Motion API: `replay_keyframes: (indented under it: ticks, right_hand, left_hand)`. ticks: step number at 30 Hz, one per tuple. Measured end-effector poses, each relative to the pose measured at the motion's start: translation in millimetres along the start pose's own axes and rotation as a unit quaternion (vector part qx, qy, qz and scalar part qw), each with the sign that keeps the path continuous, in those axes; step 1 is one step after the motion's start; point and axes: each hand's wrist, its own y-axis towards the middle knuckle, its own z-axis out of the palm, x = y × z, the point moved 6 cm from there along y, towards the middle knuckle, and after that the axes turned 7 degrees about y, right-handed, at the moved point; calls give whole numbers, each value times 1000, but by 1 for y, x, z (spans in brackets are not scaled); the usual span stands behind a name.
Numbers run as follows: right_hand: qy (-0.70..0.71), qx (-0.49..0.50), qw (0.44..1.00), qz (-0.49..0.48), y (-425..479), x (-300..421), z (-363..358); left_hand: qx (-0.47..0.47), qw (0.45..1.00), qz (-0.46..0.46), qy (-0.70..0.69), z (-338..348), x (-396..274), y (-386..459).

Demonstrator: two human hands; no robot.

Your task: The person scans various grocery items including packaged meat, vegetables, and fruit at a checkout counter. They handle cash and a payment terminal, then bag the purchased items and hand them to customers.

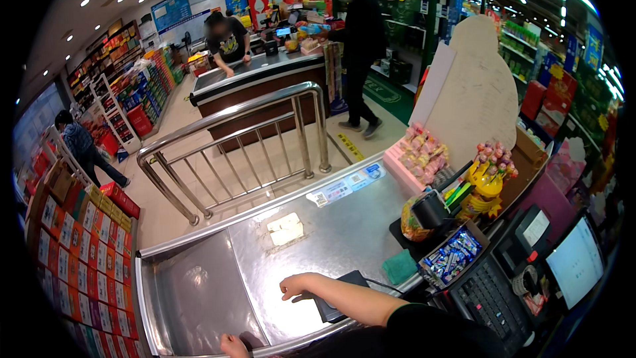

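Note:
My right hand (pixel 295 285), loosely curled with nothing seen in it, hangs just above the metal checkout counter (pixel 318 231). The forearm crosses over a flat dark device (pixel 354 280) with a black cable, which it partly covers. My left hand (pixel 234 346) is at the counter's near edge, low in the picture, with fingers curled and nothing visible in them. Between and ahead of the hands, bright light reflects off the metal. A worn pale patch (pixel 285 229) marks the surface farther out.
At right stand a green cloth (pixel 399 266), a box of blue-wrapped sweets (pixel 451 256), a keyboard (pixel 489 296), a monitor (pixel 576 261) and a lollipop stand (pixel 484 179). A steel railing (pixel 233 109) runs beyond the counter. Stacked cartons (pixel 84 253) flank the left. Several people are farther off.

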Motion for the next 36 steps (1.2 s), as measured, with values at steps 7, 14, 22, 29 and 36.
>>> replay_keyframes:
  ticks: [7, 14, 22, 29, 36]
  right_hand:
    - [79, -40, 995, -53, -2, 4, 2]
    - [-59, -92, 992, 65, -51, 35, -25]
    - [-19, -37, 999, -13, -11, 7, -8]
    - [-65, -34, 997, -20, -3, 3, -6]
    - [24, -64, 997, -19, -21, 8, -10]
  left_hand:
    - [-21, 1000, 2, -9, 6, 8, -1]
    - [-89, 994, 43, -50, 33, 46, 4]
    - [-93, 993, 54, -50, 25, 35, 5]
    - [-95, 993, 45, -47, 18, 28, 2]
    - [-87, 994, 37, -60, 22, 32, 4]
